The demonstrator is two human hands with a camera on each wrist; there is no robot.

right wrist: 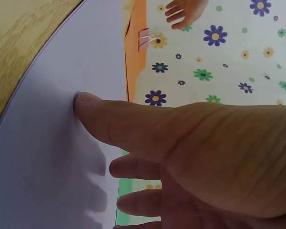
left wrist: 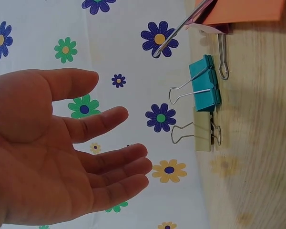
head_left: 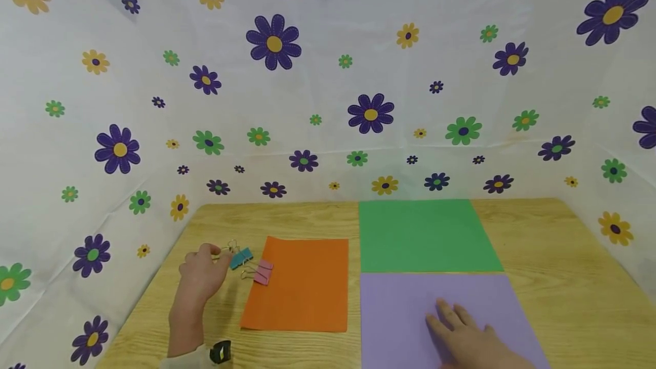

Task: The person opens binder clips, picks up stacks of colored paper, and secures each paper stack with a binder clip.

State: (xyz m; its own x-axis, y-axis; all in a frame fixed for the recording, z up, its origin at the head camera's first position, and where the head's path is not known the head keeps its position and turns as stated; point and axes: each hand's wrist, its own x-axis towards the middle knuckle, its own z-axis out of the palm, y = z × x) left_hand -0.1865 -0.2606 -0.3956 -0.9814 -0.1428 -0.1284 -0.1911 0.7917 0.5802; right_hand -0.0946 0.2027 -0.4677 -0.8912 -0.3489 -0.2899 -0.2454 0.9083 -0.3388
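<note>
My left hand (head_left: pixel 202 275) hovers over the left part of the table with its fingers loosely extended and nothing in them. Close by stand a teal binder clip (left wrist: pixel 205 88) and a pale yellow binder clip (left wrist: pixel 202 136), the latter mostly hidden in the head view. A pink binder clip (head_left: pixel 263 273) is clamped to the left edge of an orange sheet (head_left: pixel 307 295). My right hand (head_left: pixel 474 340) is over a purple sheet (head_left: pixel 394 312), fingers spread. Its thumb (right wrist: pixel 102 117) appears to touch the paper in the right wrist view.
A green sheet (head_left: pixel 420 235) lies just behind the purple one, on the wooden table (head_left: pixel 533 238). White flower-printed cloth (head_left: pixel 328 90) walls in the table at the back and both sides. A black device (head_left: pixel 220 352) sits at my left wrist.
</note>
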